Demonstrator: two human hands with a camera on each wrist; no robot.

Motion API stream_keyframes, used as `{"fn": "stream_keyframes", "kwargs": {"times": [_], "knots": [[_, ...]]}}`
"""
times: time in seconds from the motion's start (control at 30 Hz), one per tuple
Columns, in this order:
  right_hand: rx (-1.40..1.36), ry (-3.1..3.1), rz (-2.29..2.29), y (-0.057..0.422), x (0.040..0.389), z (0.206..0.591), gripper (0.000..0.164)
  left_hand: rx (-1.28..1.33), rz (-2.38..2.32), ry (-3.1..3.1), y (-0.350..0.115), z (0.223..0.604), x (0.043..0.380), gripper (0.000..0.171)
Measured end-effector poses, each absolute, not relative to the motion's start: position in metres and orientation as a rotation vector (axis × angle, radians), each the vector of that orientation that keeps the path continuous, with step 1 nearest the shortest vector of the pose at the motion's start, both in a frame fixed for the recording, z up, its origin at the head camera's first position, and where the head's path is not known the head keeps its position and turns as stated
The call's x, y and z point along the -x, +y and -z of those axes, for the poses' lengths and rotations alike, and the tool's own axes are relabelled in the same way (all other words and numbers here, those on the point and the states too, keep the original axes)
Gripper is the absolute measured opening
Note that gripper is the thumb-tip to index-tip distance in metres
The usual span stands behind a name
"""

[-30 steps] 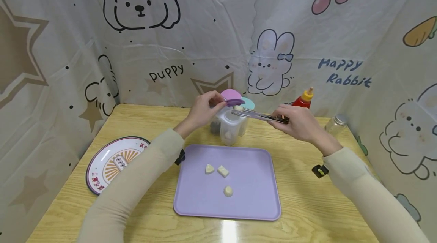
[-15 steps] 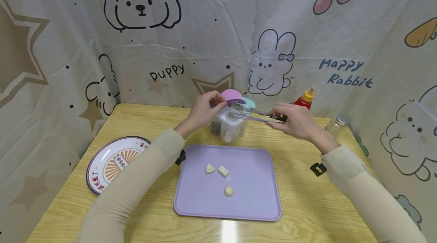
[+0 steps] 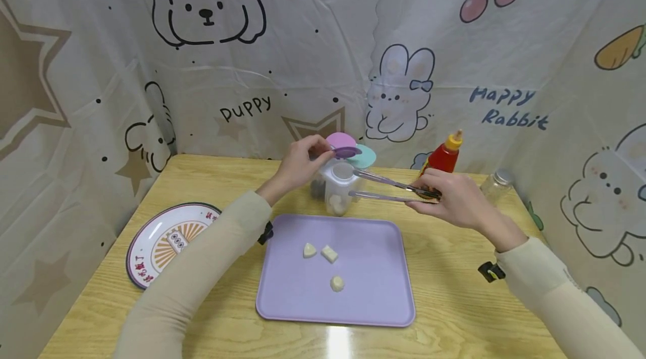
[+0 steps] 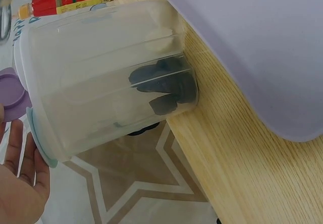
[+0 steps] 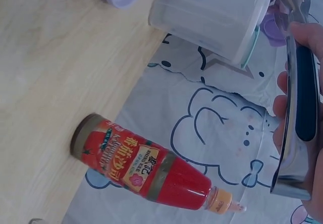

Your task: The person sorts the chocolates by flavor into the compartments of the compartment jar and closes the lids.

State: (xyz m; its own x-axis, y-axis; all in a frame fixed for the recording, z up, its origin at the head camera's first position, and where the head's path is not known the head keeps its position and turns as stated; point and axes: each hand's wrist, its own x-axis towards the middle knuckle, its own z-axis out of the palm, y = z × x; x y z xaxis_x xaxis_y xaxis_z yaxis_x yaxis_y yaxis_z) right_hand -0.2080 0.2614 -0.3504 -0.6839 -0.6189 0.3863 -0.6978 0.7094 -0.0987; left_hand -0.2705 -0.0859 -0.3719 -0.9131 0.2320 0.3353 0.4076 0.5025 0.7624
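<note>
In the head view my left hand [image 3: 303, 161] pinches the raised purple lid [image 3: 345, 152] of a clear, several-compartment storage container [image 3: 337, 202]. One round compartment below that lid is uncovered. My right hand [image 3: 454, 196] grips metal tongs [image 3: 379, 179] whose arms are spread, with nothing between the tips, just right of the container. White pieces show through its front wall; dark pieces [image 4: 156, 77] lie in another compartment in the left wrist view. On the purple tray [image 3: 373, 275] below are three white pieces: a wedge [image 3: 309, 250], a block [image 3: 330, 253] and a round one [image 3: 337, 283].
A pink lid [image 3: 341, 139] and a teal lid [image 3: 364, 157] top the container's other parts. A red ketchup bottle [image 5: 151, 168] stands behind my right hand, and a glass jar [image 3: 497, 184] is farther right. A patterned plate [image 3: 146, 241] lies left, partly under my left sleeve.
The tongs held a white piece over the uncovered compartment; now their arms are spread without it, and my right hand has drawn back right. My left hand stays on the lid.
</note>
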Motion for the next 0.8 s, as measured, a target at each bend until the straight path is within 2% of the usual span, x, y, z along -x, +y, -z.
{"fn": "stream_keyframes", "kwargs": {"times": [0.2,0.5,0.8], "knots": [[-1.135,-2.516,-0.364,0.268,0.19,0.363,0.035,0.541,1.369,-2.556,-0.085,0.373,0.27,0.013],[-1.272,-2.521,-0.428,0.262,0.16,0.395,0.023,0.548,1.356,-2.555,-0.086,0.374,0.271,0.013],[-1.378,-2.489,-0.46,0.256,0.145,0.418,0.028,0.563,1.365,-2.539,-0.086,0.375,0.273,0.014]]}}
